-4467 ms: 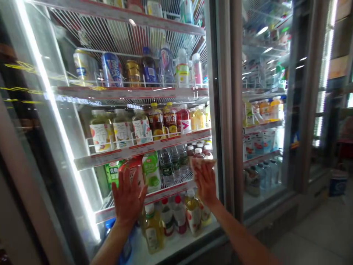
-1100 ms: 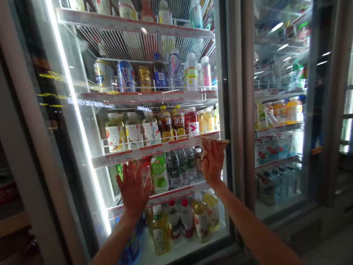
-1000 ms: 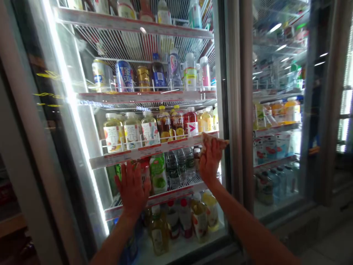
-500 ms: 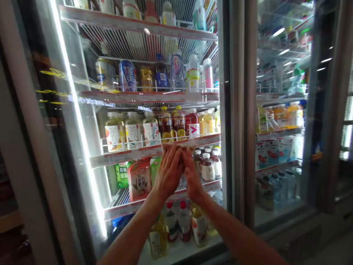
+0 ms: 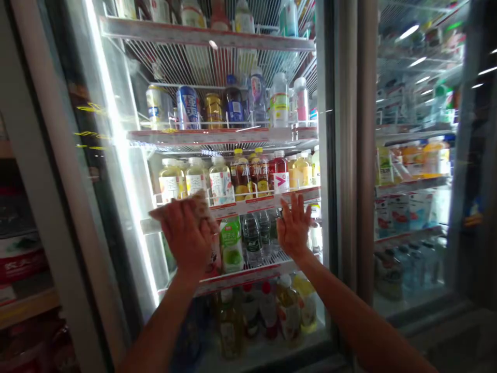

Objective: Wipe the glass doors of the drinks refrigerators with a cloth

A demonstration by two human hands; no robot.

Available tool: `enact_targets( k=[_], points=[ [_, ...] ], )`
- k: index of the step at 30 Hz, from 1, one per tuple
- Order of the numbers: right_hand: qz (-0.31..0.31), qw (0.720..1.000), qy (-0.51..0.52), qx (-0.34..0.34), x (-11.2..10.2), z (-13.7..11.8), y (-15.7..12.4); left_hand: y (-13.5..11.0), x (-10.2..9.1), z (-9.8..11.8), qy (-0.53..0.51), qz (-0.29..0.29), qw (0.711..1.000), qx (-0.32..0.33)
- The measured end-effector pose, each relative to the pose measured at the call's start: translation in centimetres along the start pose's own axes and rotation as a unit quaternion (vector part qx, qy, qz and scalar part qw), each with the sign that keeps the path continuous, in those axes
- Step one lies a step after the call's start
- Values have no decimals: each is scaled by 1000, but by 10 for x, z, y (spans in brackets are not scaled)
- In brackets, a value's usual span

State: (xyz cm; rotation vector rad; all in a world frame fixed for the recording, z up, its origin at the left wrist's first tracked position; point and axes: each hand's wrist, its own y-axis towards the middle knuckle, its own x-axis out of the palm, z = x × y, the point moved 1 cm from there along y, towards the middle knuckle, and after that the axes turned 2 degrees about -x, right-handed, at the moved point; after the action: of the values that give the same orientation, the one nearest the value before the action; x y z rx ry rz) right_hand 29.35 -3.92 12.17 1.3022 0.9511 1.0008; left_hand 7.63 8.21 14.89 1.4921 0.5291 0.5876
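Note:
A light, patterned cloth (image 5: pixel 201 203) lies under my left hand (image 5: pixel 187 235), which presses it flat toward the glass front of a drinks fridge. Cloth edges stick out past the fingertips on both sides. Farther right, my right hand (image 5: pixel 294 229) is raised before the same glass with fingers spread and nothing in it. Whether its palm touches the glass I cannot tell. Behind the hands, a green pouch (image 5: pixel 232 243) and clear water bottles (image 5: pixel 252 238) stand on a lower shelf. A red drink bottle (image 5: pixel 279 173) is just above my right hand.
A bright light strip (image 5: pixel 116 119) runs down the fridge's left side. The metal door frame (image 5: pixel 347 155) separates it from a second glass-fronted fridge with orange juice bottles (image 5: pixel 435 155). At far left is a shelf edge (image 5: pixel 29 306) with packaged goods.
My hands, together at the centre before, have parted. My left hand has moved left with the cloth; my right hand has moved right with its fingers spread. The view has shifted slightly.

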Motion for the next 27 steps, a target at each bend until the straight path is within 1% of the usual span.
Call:
enact_targets(
  k=[2,3,4,5,6,7,8,10,11,12,13,14,15,16,18,19,20,21,22,23,25,26,27],
  points=[
    [-3,1000,7,-7,-1,0,-3,-9,11,37,-22,-32,994,98],
    [-4,1000,12,-12,-2,0,-4,-15,17,55,-29,-52,989,136],
    [-2,1000,16,-18,-3,1,-4,-20,21,68,-39,-67,982,173],
    [-1,1000,20,-23,-4,2,-4,-24,24,74,-44,-77,977,195],
    [0,999,22,-25,-4,3,-4,-26,23,71,-47,-80,975,203],
    [1,999,24,-25,-4,3,-4,-25,20,61,-48,-76,976,197],
    [3,999,25,-21,-3,3,-4,-22,15,43,-45,-65,982,172],
    [7,1000,26,-7,-2,2,-3,-9,2,2,-32,-30,995,85],
    [9,1000,25,1,-1,0,-3,-1,-2,-16,-14,-4,1000,18],
    [10,1000,25,8,-1,-1,-3,6,-5,-27,0,22,999,-37],
    [10,1000,26,12,-1,-2,-3,10,-4,-29,4,40,997,-64],
    [9,999,28,12,-1,-3,-3,12,-1,-22,1,44,997,-61],
    [8,999,30,11,-1,-3,-3,11,4,-7,-10,34,999,-28],
    [9,999,34,8,-1,-2,-3,7,11,12,-25,12,999,27],
    [14,999,39,-2,-3,1,-3,-3,24,51,-47,-32,987,148],
    [16,999,41,-8,-3,2,-4,-8,27,62,-50,-43,981,181],
    [16,999,42,-14,-3,3,-4,-10,28,65,-48,-50,978,197],
    [17,999,43,-17,-3,4,-4,-10,26,59,-43,-51,980,190],
    [19,999,44,-16,-3,4,-4,-7,21,45,-34,-43,985,163],
    [20,999,45,-12,-2,4,-4,-2,15,26,-23,-35,992,122],
    [26,999,45,2,0,2,-4,12,1,-13,0,14,1000,0],
    [29,999,44,7,0,1,-4,17,-3,-26,10,36,997,-64],
    [31,998,44,11,1,-1,-3,21,-5,-30,13,51,994,-99]
  ],
)
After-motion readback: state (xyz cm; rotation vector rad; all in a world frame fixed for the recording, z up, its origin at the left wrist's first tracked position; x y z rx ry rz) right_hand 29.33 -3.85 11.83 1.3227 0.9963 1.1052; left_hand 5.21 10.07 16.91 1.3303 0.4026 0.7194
